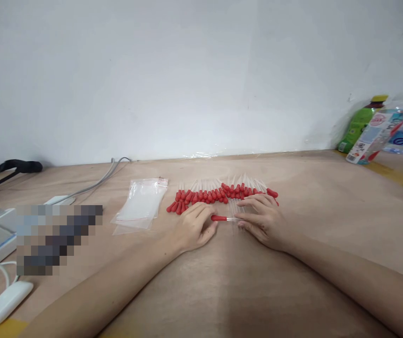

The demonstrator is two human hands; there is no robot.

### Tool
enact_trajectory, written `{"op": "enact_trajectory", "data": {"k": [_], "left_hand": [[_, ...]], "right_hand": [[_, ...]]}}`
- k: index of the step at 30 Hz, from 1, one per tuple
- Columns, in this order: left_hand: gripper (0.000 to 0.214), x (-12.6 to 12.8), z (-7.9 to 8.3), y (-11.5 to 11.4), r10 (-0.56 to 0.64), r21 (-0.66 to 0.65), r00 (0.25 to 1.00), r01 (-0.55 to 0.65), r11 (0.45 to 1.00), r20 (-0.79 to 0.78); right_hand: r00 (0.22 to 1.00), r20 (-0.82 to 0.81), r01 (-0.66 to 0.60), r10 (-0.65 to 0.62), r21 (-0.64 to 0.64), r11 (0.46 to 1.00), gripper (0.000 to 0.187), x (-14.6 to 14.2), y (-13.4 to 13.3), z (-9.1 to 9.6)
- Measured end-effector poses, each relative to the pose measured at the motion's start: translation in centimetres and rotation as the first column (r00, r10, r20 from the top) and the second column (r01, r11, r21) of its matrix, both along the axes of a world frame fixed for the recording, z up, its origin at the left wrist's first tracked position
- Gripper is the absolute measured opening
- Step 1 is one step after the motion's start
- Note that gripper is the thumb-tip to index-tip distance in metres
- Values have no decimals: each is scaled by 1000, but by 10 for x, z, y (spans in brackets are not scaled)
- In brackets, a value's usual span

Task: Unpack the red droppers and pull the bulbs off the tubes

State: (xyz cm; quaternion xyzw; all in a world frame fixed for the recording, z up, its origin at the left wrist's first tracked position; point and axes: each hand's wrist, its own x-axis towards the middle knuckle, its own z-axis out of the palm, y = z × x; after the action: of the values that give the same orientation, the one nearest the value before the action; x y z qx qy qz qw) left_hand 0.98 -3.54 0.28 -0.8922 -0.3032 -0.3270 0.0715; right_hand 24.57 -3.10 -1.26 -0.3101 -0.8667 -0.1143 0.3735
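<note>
A dropper [219, 218] with a red rubber bulb and a clear tube lies level between my two hands. My left hand [195, 226] is closed on its bulb end, thumb and fingers pinching. The tube end sits between the thumb and fingers of my right hand [265, 221], also closed. Just behind, several red-bulbed droppers [206, 195] lie in a crowded row, most with their clear tips toward the wall. Several clear tubes [234, 205] without visible bulbs lie beside my right fingertips, partly hidden by them.
Clear zip bags [138, 203] lie stacked left of the droppers. Bottles [360, 124] and a patterned carton-like container [375, 136] stand at the back right by the wall [201, 80]. A grey cable [99, 180] and a white adapter-like block [6, 304] are on the left.
</note>
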Motion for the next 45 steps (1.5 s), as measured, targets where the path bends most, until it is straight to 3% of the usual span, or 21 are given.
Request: {"op": "enact_trajectory", "data": {"k": [3,7,11,14,20,30,45], "left_hand": [[35,5,2,0,-34,-41,999,33,999,-35],[20,11,1,3,-78,-89,996,74,993,-47],[18,13,-1,3,-101,-60,995,100,993,-21],[18,13,-1,3,-110,-20,994,110,994,-28],[20,14,2,1,-119,16,989,121,993,-88],[21,16,7,-2,-79,-14,969,78,997,-236],[18,11,6,-4,-118,-47,971,111,993,-208]], "right_hand": [[1000,-8,-27,27,15,1000,18,-1,0,0],[998,-14,-58,58,19,998,18,-4,-2,3],[997,13,-77,77,-33,997,31,-7,-4,2],[995,22,-98,99,-36,995,28,-11,-2,-3],[976,-65,-209,210,20,978,21,-14,3,-15],[965,-102,-233,240,68,970,22,-17,-5,-10],[954,-37,-286,296,172,943,38,-7,-5,-17]]}}
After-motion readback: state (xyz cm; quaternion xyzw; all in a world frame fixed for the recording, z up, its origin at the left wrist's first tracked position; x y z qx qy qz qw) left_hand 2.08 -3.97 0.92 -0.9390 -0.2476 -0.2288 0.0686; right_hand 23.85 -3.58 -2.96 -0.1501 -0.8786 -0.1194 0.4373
